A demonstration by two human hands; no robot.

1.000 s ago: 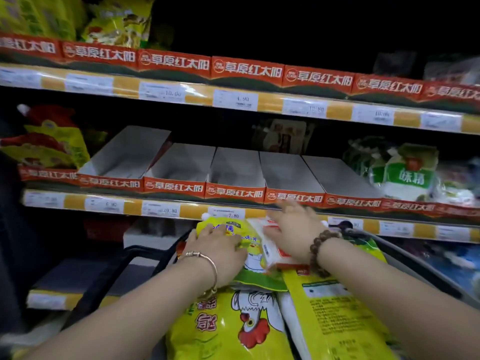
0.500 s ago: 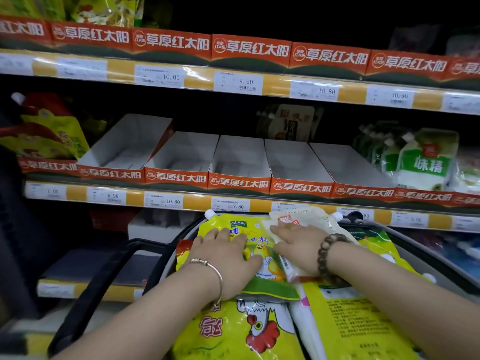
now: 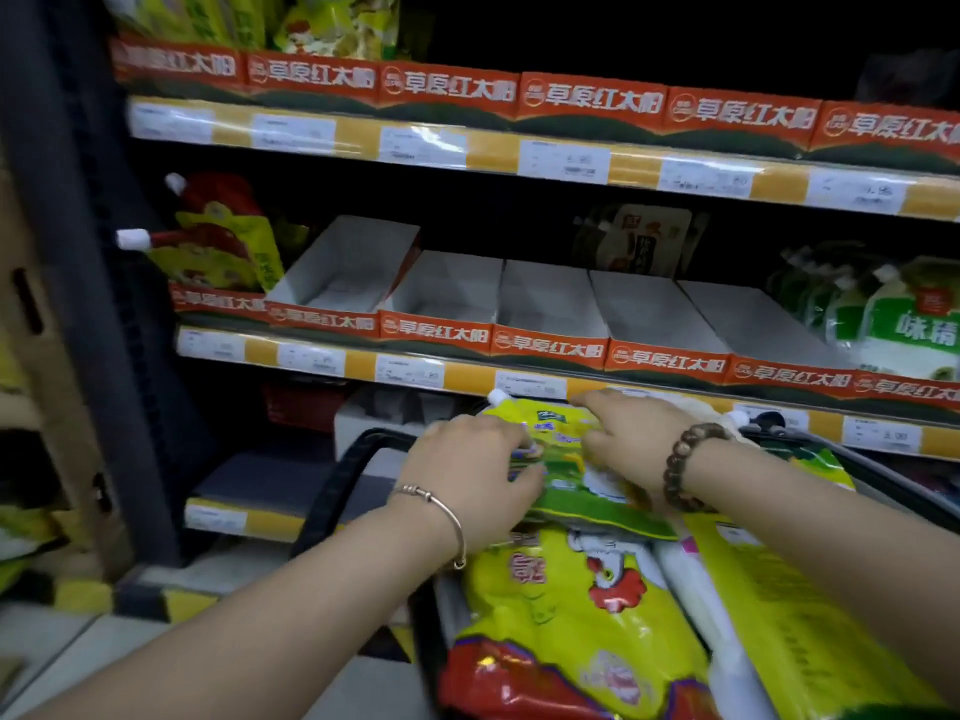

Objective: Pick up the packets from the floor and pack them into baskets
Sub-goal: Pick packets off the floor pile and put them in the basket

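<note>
A yellow-green spouted packet lies on top of the pile in a black basket. My left hand grips the packet's left edge, fingers curled over it and thumb below. My right hand rests flat on its upper right part, fingers stretched toward the spout. Under it lie a large yellow packet with a chicken picture and another yellow packet on the right. A white packet shows between them.
The basket's black handle curves up at the left. Straight ahead stand store shelves with white open cartons, yellow price strips and green-white packets at the right. A dark upright post and grey floor lie to the left.
My left hand has gone from lying flat on the yellow-green packet to curling round its left edge. My right hand slid up toward the spout. The view swung left.
</note>
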